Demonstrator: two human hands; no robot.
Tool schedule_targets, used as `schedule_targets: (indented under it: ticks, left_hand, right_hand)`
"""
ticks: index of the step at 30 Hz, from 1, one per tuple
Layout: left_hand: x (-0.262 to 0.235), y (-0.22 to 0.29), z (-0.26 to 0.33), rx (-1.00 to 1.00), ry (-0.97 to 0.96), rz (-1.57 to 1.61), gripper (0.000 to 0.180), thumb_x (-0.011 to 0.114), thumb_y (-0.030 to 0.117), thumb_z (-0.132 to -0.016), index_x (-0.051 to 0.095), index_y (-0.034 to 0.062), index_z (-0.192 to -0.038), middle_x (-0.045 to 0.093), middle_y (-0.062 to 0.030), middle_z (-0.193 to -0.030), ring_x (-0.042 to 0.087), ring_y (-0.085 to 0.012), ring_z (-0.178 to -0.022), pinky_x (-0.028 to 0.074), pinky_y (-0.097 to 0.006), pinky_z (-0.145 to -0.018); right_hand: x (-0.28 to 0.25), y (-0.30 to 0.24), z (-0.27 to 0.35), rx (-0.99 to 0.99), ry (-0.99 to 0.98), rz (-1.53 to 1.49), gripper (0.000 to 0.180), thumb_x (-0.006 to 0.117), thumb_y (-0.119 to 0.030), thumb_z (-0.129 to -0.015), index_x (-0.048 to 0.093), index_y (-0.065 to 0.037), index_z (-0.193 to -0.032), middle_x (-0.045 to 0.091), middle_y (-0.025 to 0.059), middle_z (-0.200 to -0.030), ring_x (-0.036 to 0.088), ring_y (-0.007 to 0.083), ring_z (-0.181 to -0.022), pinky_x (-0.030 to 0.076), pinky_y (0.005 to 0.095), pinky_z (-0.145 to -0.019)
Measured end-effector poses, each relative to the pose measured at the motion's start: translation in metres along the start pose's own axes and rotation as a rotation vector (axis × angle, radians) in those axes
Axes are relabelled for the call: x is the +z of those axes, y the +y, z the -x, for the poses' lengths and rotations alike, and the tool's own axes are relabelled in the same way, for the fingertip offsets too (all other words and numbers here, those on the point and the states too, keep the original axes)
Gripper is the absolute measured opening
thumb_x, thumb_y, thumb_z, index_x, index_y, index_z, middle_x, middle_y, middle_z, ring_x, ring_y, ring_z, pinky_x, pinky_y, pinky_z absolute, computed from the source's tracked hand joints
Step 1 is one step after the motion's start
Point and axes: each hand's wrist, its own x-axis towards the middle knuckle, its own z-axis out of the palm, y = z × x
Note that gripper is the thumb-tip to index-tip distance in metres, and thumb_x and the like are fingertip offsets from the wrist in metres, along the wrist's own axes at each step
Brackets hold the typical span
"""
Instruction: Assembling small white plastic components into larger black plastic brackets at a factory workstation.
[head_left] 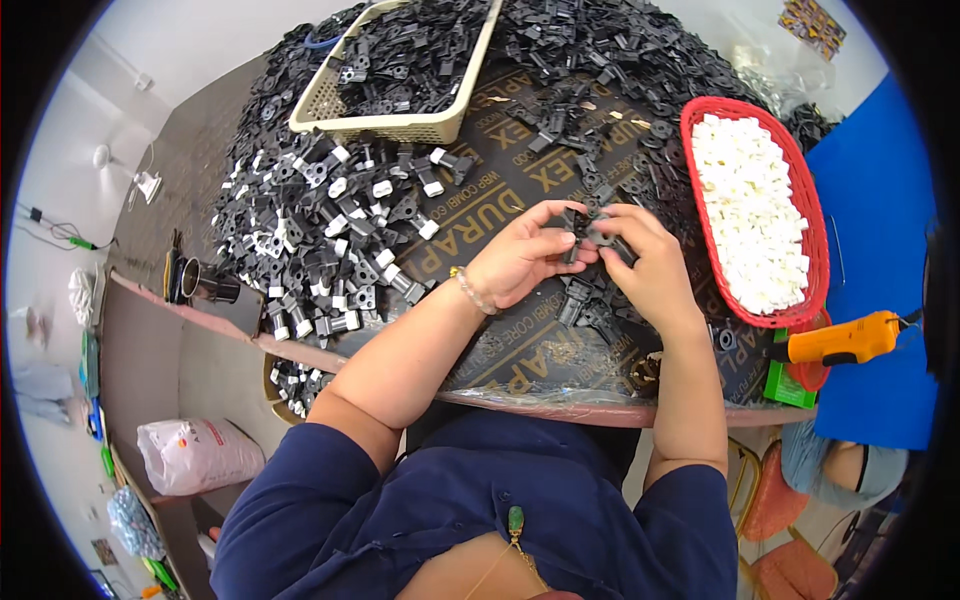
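Both my hands meet over the right middle of the dark table [500,350]. My left hand [520,255] pinches a small black plastic part [574,222] between thumb and fingers. Close beside it, my right hand [645,255] has its fingers closed on another black plastic part [606,238]; the fingers hide much of both. Under and in front of them lie loose black parts [590,305]. To the left spreads a heap of black parts with white end pieces [340,220].
A cream basket [390,127] of black parts stands at the back, with piled black parts [640,45] around it. At right are a red basket [822,250] of small white pieces and an orange tool [845,338] by a blue panel [880,180]. A metal cup [215,285] stands at left.
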Motion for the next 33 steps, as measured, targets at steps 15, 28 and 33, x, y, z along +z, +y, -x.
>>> schedule_targets:
  ticks: [15, 28, 33]
  left_hand:
    - [0.008, -0.005, 0.004, 0.061, -0.011, 0.181, 0.037, 0.062, 0.006, -0.097, 0.051, 0.0126, -0.132, 0.065, -0.0091, -0.120, 0.066, -0.0209, -0.107, 0.055, -0.043, -0.098]
    - [0.023, -0.004, 0.008, 0.151, -0.205, 0.140, 0.045, 0.064, 0.009, -0.097, 0.050, 0.0049, -0.139, 0.065, -0.0103, -0.124, 0.062, -0.0237, -0.118, 0.052, -0.040, -0.102]
    - [0.017, -0.011, 0.008, 0.184, 0.013, -0.212, 0.034, 0.062, -0.001, -0.096, 0.056, -0.0017, -0.129, 0.066, -0.0109, -0.119, 0.065, -0.0181, -0.108, 0.054, -0.033, -0.095]
  right_hand:
    - [0.027, -0.003, 0.001, -0.002, 0.353, -0.104, 0.035, 0.080, -0.008, -0.078, 0.071, -0.004, -0.112, 0.068, 0.0096, -0.112, 0.058, 0.0256, -0.114, 0.044, 0.0370, -0.101]
    - [0.017, 0.005, 0.001, -0.108, 0.382, 0.011, 0.041, 0.085, -0.017, -0.072, 0.066, -0.004, -0.106, 0.067, 0.0110, -0.112, 0.060, 0.0278, -0.111, 0.047, 0.0392, -0.097]
    - [0.012, 0.010, -0.003, 0.082, 0.198, -0.330, 0.028, 0.078, -0.015, -0.081, 0.067, 0.001, -0.102, 0.067, 0.0112, -0.113, 0.062, 0.0224, -0.108, 0.046, 0.0350, -0.096]
